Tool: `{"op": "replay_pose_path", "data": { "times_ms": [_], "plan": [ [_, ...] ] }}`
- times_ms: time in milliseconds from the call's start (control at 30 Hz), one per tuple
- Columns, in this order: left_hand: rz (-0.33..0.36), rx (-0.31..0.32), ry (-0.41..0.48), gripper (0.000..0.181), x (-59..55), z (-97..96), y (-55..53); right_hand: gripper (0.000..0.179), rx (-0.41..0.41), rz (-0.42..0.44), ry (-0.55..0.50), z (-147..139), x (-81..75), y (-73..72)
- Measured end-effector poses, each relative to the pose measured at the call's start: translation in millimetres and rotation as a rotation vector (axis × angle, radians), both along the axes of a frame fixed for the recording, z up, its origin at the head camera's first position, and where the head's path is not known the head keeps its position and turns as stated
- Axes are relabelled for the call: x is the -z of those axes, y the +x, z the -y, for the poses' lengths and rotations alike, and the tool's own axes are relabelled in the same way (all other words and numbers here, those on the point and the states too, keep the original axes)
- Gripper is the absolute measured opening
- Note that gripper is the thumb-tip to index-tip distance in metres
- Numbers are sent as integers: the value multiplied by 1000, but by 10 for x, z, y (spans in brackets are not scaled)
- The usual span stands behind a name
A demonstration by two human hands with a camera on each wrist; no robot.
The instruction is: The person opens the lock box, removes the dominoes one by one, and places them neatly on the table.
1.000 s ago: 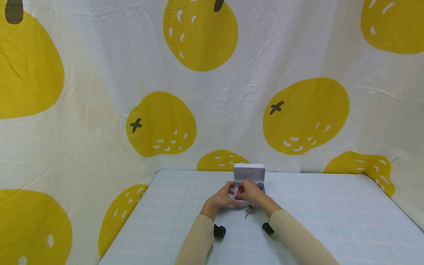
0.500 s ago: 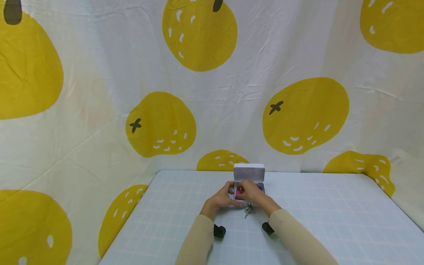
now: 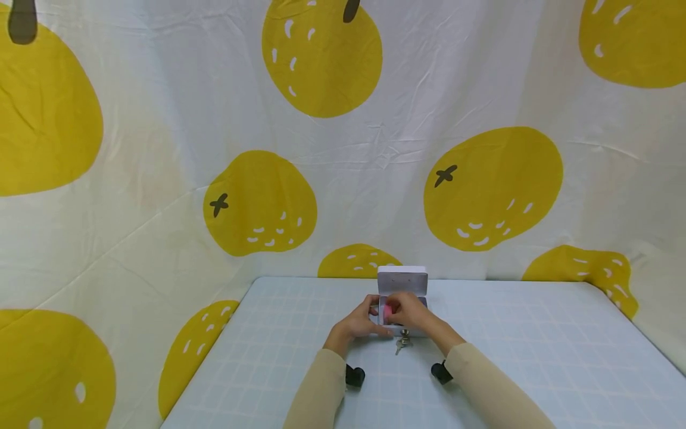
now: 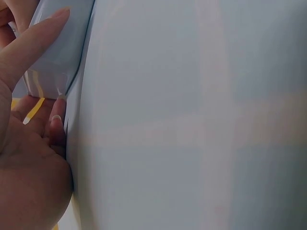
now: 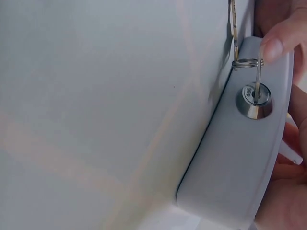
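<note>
A small white lock box (image 3: 402, 283) stands on the table with its lid raised. My left hand (image 3: 358, 320) grips its left end, thumb along the front wall and fingers around the side, as the left wrist view also shows. Over the box's opening, my right hand (image 3: 408, 310) reaches in with bent fingers and pinches a small pink thing (image 3: 388, 312); I cannot tell its kind. The right hand covers most of the inside. In the right wrist view, a key sits in the round lock (image 5: 254, 101) on the front wall, with a ring (image 5: 245, 63) through it.
A second key (image 3: 398, 347) hangs from the ring in front of the box. The table (image 3: 536, 345) has a pale blue checked cover. Behind it hangs a white curtain (image 3: 370, 196) printed with yellow fruit. Black wrist cameras show below both forearms.
The right hand and forearm have shifted slightly right, and more of the pink thing shows. A purple-blue patch visible earlier at the box's right side is out of sight. The left hand stays put.
</note>
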State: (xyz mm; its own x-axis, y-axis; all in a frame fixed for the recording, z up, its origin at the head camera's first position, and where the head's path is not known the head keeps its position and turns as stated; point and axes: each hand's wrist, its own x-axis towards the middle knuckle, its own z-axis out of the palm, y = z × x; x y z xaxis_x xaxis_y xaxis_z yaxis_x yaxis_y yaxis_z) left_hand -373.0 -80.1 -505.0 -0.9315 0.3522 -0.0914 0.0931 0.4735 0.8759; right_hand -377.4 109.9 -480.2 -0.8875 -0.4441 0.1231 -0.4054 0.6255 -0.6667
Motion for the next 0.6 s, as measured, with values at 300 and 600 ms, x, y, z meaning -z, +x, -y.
{"op": "replay_pose_path", "data": {
  "times_ms": [300,600],
  "plan": [
    [20,-7,-12,84,-39,3,-2,30,-28,-17,-46,-125,-75,52],
    [34,-29,-13,85,-13,-16,7,33,-11,-30,-57,-244,-145,118]
  ]
}}
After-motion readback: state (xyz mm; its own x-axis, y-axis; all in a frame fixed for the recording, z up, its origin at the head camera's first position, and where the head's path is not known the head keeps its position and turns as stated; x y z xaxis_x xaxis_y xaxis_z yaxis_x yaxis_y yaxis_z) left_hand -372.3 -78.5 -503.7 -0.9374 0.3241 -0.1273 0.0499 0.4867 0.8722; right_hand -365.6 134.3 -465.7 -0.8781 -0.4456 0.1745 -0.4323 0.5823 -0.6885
